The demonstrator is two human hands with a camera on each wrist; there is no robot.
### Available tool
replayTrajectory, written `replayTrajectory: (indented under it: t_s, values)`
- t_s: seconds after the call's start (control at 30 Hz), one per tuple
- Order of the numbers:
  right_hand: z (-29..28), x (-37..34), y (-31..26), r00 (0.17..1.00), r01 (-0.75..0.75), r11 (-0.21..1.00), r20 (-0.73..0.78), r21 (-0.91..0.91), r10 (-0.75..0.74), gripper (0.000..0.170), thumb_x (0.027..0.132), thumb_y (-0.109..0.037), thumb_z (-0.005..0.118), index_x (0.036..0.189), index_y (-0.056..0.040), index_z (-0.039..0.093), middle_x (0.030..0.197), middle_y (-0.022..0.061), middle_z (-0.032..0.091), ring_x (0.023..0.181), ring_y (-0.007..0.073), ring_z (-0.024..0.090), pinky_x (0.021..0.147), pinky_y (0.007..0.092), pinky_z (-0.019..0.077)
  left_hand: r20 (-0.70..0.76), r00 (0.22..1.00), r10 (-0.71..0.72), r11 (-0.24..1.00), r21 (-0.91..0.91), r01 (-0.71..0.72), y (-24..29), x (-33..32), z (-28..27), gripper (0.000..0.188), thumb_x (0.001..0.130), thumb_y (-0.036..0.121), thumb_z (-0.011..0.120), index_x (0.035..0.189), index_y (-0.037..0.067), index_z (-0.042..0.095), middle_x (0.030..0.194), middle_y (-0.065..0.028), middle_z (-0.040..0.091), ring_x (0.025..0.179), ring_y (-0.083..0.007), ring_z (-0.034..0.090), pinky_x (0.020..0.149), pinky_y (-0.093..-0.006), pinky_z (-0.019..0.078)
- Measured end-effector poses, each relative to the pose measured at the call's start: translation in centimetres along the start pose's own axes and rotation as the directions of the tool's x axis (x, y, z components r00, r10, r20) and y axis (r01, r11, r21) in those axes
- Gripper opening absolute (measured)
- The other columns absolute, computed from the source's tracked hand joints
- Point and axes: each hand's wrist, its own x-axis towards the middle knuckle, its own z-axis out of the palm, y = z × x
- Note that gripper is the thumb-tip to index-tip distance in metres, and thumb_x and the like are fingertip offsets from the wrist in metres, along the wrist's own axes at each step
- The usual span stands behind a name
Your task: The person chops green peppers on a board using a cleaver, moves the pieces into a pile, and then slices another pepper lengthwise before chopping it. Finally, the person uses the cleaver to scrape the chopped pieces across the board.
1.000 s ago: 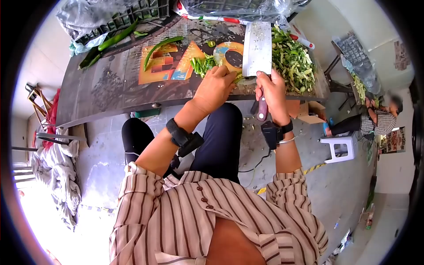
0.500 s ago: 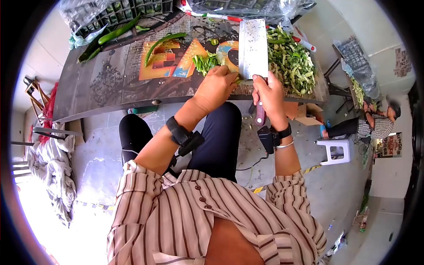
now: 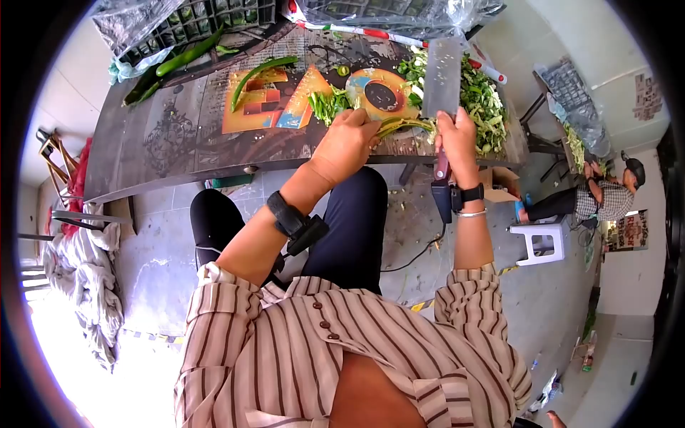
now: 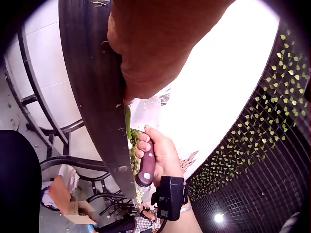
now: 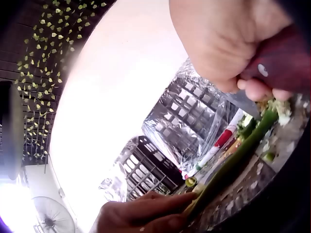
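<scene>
My left hand [image 3: 348,137] pinches long green peppers [image 3: 407,125] near the table's front edge. They stretch rightward toward the cleaver, and in the right wrist view one green pepper [image 5: 238,158] runs from the left fingertips to close by the blade. Wrapped around the dark red handle of the cleaver [image 3: 443,78], my right hand [image 3: 457,139] keeps its broad blade pointing away from the body. A heap of chopped green pieces [image 3: 486,110] lies beside and partly behind the blade. Just beyond the left hand sits a small bunch of green stem ends [image 3: 330,105].
Whole green peppers [image 3: 189,57] lie at the table's back left, and another curved pepper [image 3: 260,77] rests on the printed letters. Plastic-covered crates [image 3: 399,18] line the back. Off to the right are a white stool [image 3: 539,244] and another person [image 3: 606,189].
The right hand has carried the cleaver rightward, away from the left fingers. A longer stretch of pepper now shows between the hands. The left hand stays almost in place.
</scene>
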Motion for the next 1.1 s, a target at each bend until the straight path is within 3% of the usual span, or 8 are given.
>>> replayTrajectory:
  t_s: [0.1,0.23,0.43,0.7,0.83,0.93,1.03,1.1]
  values:
    - [-0.6,-0.9,-0.7,0.999,-0.019,0.989,-0.043,0.143,0.026,0.013,0.093,-0.013,0.055,0.093,-0.0005,0.052,0.066,0.0017,0.053,0.044,0.008,0.048,0.038,0.0243,0.0398,-0.026,1.0,0.0,1.0,0.008,0.0,-0.1,0.1,0.2,0.026,0.078,0.007,0.069,0.103,0.004,0.066,0.088,-0.0114,0.056,0.086,-0.0317,0.057,0.078,-0.0402,0.0481]
    - [1.3,-3.3,-2.4,0.998,-0.002,0.978,0.067,0.211,-0.013,0.012,0.093,-0.012,0.055,0.092,-0.0006,0.052,0.065,0.0014,0.052,0.042,0.0079,0.049,0.037,0.0238,0.0399,-0.025,1.0,-0.011,1.0,-0.002,0.011,0.0,-0.1,0.3,0.022,0.078,0.008,0.065,0.1,0.005,0.065,0.09,-0.0119,0.056,0.091,-0.034,0.055,0.082,-0.0413,0.0474]
    - [3.1,-3.3,-1.6,0.988,0.031,0.994,0.149,0.106,-0.047,0.017,0.093,-0.013,0.056,0.086,-0.0001,0.048,0.063,0.0019,0.05,0.043,0.0092,0.05,0.037,0.0252,0.0397,-0.024,1.0,-0.017,1.0,-0.013,0.017,0.1,0.0,0.0,0.023,0.078,0.009,0.066,0.1,0.005,0.065,0.091,-0.0119,0.056,0.092,-0.034,0.056,0.084,-0.041,0.0474]
    - [0.4,-2.0,-0.4,1.0,0.017,1.0,-0.017,-0.023,-0.017,0.015,0.093,-0.013,0.056,0.088,-0.0006,0.049,0.062,0.002,0.05,0.042,0.0092,0.048,0.037,0.0256,0.0396,-0.06,0.998,0.006,1.0,-0.023,-0.008,-0.1,-0.2,0.3,0.021,0.078,0.009,0.065,0.099,0.005,0.065,0.091,-0.0119,0.056,0.093,-0.0344,0.055,0.083,-0.0414,0.0472]
    - [0.5,-2.7,-1.2,0.999,0.027,0.999,-0.041,-0.03,-0.028,0.015,0.093,-0.013,0.056,0.089,-0.0003,0.049,0.062,0.002,0.05,0.041,0.0092,0.048,0.037,0.0256,0.0397,-0.041,0.999,0.01,1.0,-0.014,-0.01,0.0,-0.1,0.1,0.022,0.078,0.009,0.065,0.099,0.005,0.065,0.091,-0.0117,0.056,0.092,-0.0339,0.055,0.084,-0.0409,0.047]
    - [2.0,-3.6,-2.0,0.998,0.032,0.995,0.059,0.092,-0.037,0.015,0.093,-0.013,0.056,0.089,0.0003,0.049,0.061,0.002,0.051,0.042,0.0098,0.05,0.038,0.0258,0.04,-0.041,0.999,0.023,1.0,-0.011,-0.024,-0.1,-0.1,0.3,0.023,0.078,0.008,0.065,0.1,0.005,0.064,0.091,-0.0115,0.055,0.091,-0.0337,0.055,0.084,-0.0407,0.0468]
    - [2.5,-3.1,-1.1,0.995,0.042,0.999,0.095,0.007,-0.043,0.017,0.093,-0.014,0.056,0.087,0.0004,0.049,0.061,0.0018,0.051,0.043,0.0098,0.051,0.037,0.0252,0.0407,-0.028,0.999,0.025,1.0,-0.009,-0.025,0.0,-0.1,0.2,0.023,0.078,0.009,0.065,0.101,0.005,0.064,0.092,-0.0114,0.055,0.091,-0.0336,0.055,0.084,-0.0407,0.0466]
    - [1.9,-2.6,-0.4,0.999,-0.016,0.996,0.032,0.088,0.014,0.017,0.092,-0.014,0.057,0.087,0.0004,0.05,0.06,0.002,0.051,0.042,0.0099,0.051,0.037,0.0254,0.0408,-0.016,1.0,0.016,1.0,-0.012,-0.016,-0.3,0.0,0.1,0.023,0.078,0.009,0.065,0.101,0.005,0.064,0.092,-0.0114,0.055,0.092,-0.0336,0.055,0.084,-0.0407,0.0465]
